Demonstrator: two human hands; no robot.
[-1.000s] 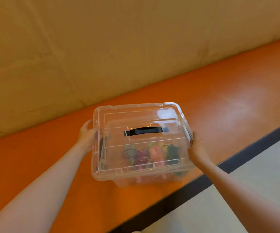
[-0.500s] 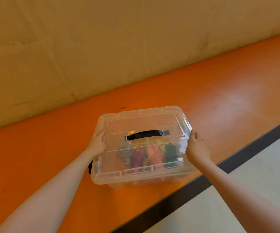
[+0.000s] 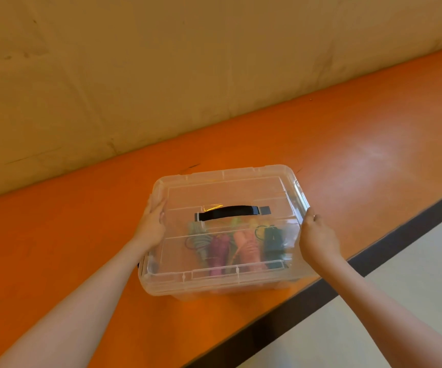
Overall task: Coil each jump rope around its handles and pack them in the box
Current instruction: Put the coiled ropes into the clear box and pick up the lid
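Since half a second ago the left hand (image 3: pixel 153 224) has slid further onto the lid (image 3: pixel 228 192), its fingers now lying flat along the lid's left edge, while the right hand (image 3: pixel 318 235) stays curled round the lid's right rim, gripping it. Between the hands sits the clear box (image 3: pixel 214 286) on the orange surface (image 3: pixel 360 155), hardly moved. Under the lid's black handle (image 3: pixel 230 211), the coiled jump ropes (image 3: pixel 238 245) lie side by side, teal, purple, orange and green, though blur makes their count uncertain. No label or writing can be read anywhere.
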